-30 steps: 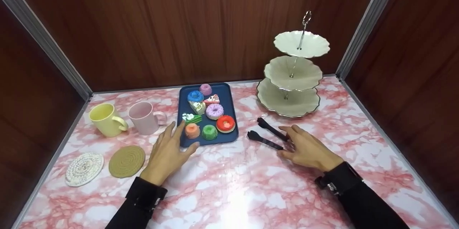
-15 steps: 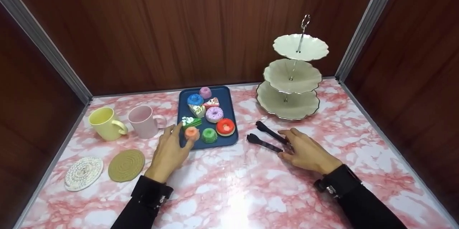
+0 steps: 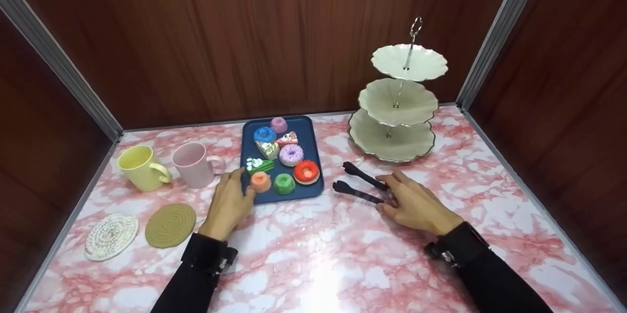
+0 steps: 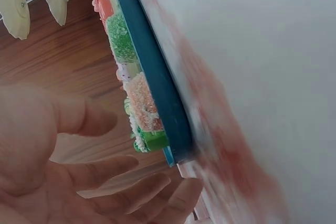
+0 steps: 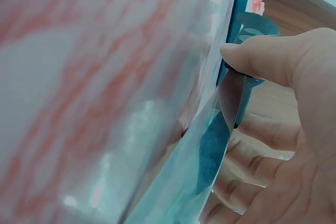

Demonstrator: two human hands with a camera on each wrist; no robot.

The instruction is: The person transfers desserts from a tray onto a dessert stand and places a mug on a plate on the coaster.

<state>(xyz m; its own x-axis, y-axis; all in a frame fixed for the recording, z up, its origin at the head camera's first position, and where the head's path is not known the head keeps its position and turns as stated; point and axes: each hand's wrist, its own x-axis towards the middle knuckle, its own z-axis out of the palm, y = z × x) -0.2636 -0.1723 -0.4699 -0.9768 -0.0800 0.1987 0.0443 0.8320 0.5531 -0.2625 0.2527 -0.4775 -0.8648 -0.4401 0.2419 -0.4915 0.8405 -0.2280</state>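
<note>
A blue tray (image 3: 310, 139) holds several toy sweets. Among them are an orange molded cake (image 3: 260, 182), a green one (image 3: 284, 184) and a red donut (image 3: 300, 177). My left hand (image 3: 228, 204) is at the tray's near left corner, fingers extended along the left edge, thumb close to the orange cake. In the left wrist view the fingers are spread, with fingertips right at the tray's end (image 4: 167, 106). My right hand (image 3: 416, 204) holds the black-tipped tongs (image 3: 363, 175) by the arms, thumb on one side and fingers on the other. The tongs' two arms stand apart, tips toward the tray.
A three-tier scalloped stand (image 3: 392, 141) stands at the back right. At left are a yellow mug (image 3: 137, 171), a pink mug (image 3: 190, 168), a white beaded coaster (image 3: 111, 236) and a tan woven coaster (image 3: 170, 225). Wood-look panels (image 3: 274, 38) enclose the marbled table (image 3: 294, 254).
My left hand has come in against the tray's near left corner, its thumb drawn back from over the orange cake. The right hand and tongs have shifted slightly left.
</note>
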